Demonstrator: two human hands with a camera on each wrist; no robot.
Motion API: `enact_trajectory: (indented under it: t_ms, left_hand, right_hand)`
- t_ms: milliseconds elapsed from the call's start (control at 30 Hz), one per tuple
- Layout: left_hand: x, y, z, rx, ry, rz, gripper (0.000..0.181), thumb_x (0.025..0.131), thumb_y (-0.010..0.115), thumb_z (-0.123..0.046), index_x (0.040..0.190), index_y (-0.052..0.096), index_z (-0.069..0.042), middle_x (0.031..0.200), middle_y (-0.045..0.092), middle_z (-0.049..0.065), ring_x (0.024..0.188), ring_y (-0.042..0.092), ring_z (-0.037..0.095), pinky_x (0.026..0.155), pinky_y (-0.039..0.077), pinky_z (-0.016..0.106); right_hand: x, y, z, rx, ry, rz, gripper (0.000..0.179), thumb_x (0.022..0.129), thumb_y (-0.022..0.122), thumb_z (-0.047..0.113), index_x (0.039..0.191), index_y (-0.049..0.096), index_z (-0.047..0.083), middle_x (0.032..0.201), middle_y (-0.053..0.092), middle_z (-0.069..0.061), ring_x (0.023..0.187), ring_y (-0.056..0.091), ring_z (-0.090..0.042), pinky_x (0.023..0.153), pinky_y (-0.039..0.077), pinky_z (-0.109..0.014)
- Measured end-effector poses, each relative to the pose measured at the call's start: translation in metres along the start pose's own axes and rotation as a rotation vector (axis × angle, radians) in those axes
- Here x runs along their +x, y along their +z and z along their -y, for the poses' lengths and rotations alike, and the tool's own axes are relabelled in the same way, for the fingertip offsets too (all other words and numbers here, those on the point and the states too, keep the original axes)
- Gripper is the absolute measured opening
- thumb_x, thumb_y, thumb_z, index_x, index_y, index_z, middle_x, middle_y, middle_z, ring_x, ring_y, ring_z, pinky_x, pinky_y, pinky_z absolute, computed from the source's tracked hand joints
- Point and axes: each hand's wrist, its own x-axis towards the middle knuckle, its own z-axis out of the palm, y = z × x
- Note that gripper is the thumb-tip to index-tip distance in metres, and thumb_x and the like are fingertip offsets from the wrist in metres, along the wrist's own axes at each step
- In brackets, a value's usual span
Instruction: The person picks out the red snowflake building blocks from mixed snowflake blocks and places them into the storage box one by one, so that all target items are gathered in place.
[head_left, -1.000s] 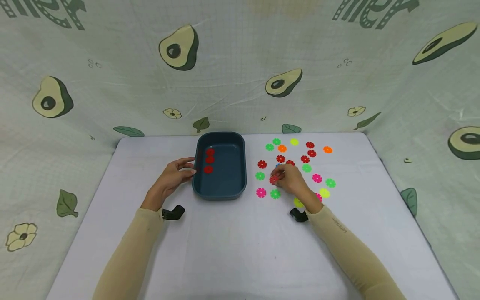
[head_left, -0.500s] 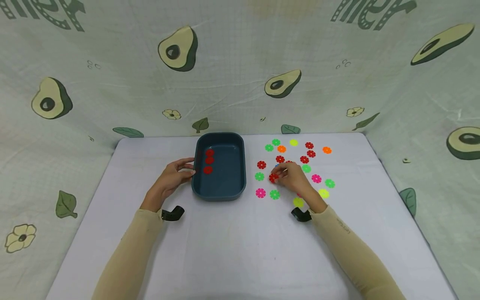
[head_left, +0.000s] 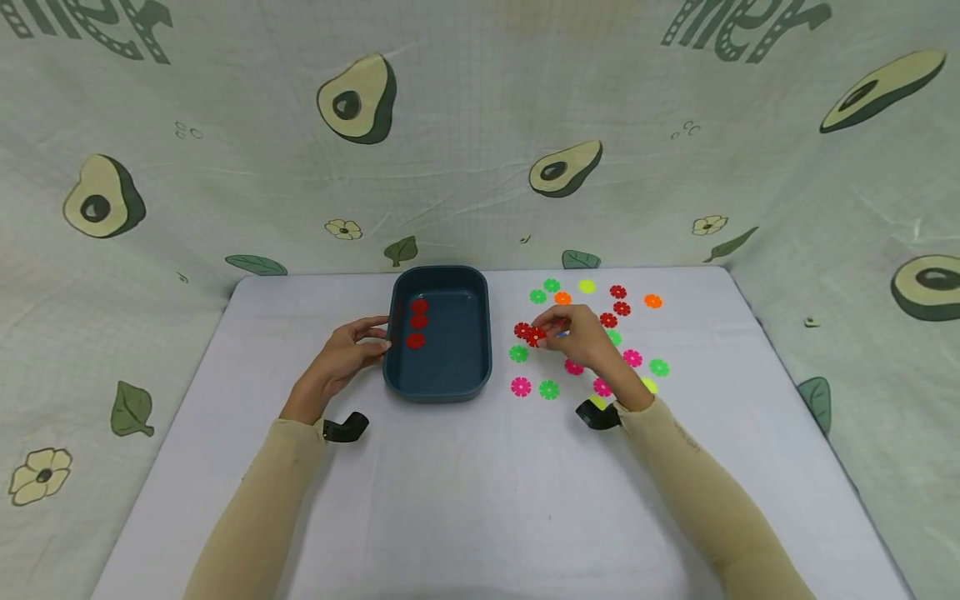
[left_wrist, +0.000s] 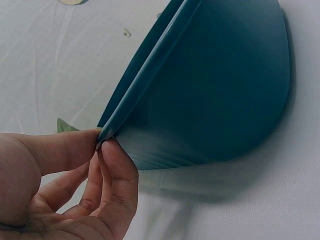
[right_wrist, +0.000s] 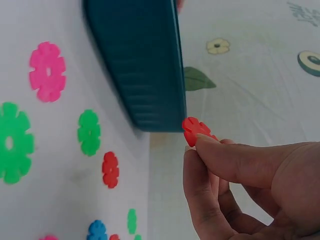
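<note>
A dark blue rectangular tub point(head_left: 456, 358) stands left of centre on the table, with 3 red flower-shaped discs point(head_left: 416, 341) inside. My left hand point(head_left: 339, 363) pinches its left rim between thumb and fingers, as the left wrist view shows the tub's wall point(left_wrist: 215, 90) up close. Between the thumb and forefinger of my right hand point(head_left: 583, 337) is a red notched flower disc point(right_wrist: 195, 132), raised above the table. From the head view, this disc overlaps another red disc point(head_left: 521, 331) lying on the cloth right of the tub.
Several loose flower discs lie right of the tub: green point(head_left: 549, 389), pink point(head_left: 521, 387), orange point(head_left: 653, 301), yellow point(head_left: 587, 287) and more red point(head_left: 618, 292). Under my right hand a blue disc point(right_wrist: 97, 230) is partly visible. A patterned cloth point(head_left: 465, 167) hangs behind the white table point(head_left: 465, 500).
My right hand has lifted the red flower disc off the table and shifted it slightly up and left in the head view. The left hand and tub stay in place.
</note>
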Motion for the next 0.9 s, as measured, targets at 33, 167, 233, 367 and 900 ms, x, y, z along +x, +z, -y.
enact_trajectory:
  t_ms: [33, 167, 233, 367, 900]
  left_hand:
    - [0.000, 0.000, 0.000, 0.001, 0.000, -0.003, 0.061, 0.104, 0.062, 0.001, 0.161, 0.041, -0.002, 0.129, 0.052, 0.011, 0.092, 0.063, 0.007, 0.087, 0.057, 0.023]
    - [-0.001, -0.001, 0.000, 0.004, -0.001, -0.010, 0.061, 0.104, 0.063, 0.001, 0.161, 0.041, -0.002, 0.129, 0.052, 0.011, 0.092, 0.063, 0.007, 0.086, 0.057, 0.024]
    - [-0.002, 0.000, -0.001, 0.003, 0.000, -0.009, 0.061, 0.104, 0.063, 0.001, 0.161, 0.041, -0.001, 0.130, 0.052, 0.012, 0.092, 0.063, 0.007, 0.086, 0.057, 0.024]
    - [-0.001, 0.000, -0.001, 0.008, -0.002, -0.003, 0.061, 0.104, 0.063, 0.001, 0.161, 0.041, -0.002, 0.135, 0.050, 0.017, 0.092, 0.064, 0.006, 0.087, 0.057, 0.024]
    - [0.000, -0.001, -0.001, 0.012, 0.006, 0.008, 0.061, 0.104, 0.062, 0.002, 0.161, 0.040, 0.000, 0.141, 0.048, 0.024, 0.093, 0.064, 0.006, 0.086, 0.056, 0.021]
  right_hand:
    - [0.001, 0.000, 0.002, 0.000, -0.003, 0.002, 0.024, 0.091, 0.080, -0.003, 0.115, 0.076, -0.003, 0.111, 0.074, -0.018, 0.096, 0.068, -0.032, 0.082, 0.058, -0.035]
    - [0.007, 0.001, 0.012, 0.016, -0.008, 0.014, 0.024, 0.092, 0.079, -0.003, 0.116, 0.076, -0.003, 0.113, 0.074, -0.019, 0.098, 0.069, -0.033, 0.083, 0.059, -0.035]
    - [0.011, 0.002, 0.016, 0.023, -0.012, 0.021, 0.025, 0.092, 0.079, -0.003, 0.116, 0.076, -0.003, 0.114, 0.073, -0.019, 0.099, 0.069, -0.033, 0.083, 0.059, -0.035]
    - [0.018, 0.005, 0.026, 0.050, -0.023, 0.038, 0.024, 0.091, 0.079, -0.005, 0.115, 0.076, -0.003, 0.112, 0.073, -0.019, 0.098, 0.069, -0.033, 0.083, 0.059, -0.034]
    - [0.044, 0.028, 0.055, 0.116, -0.071, 0.125, 0.021, 0.090, 0.079, -0.005, 0.111, 0.078, -0.002, 0.104, 0.072, -0.017, 0.095, 0.067, -0.032, 0.077, 0.057, -0.029]
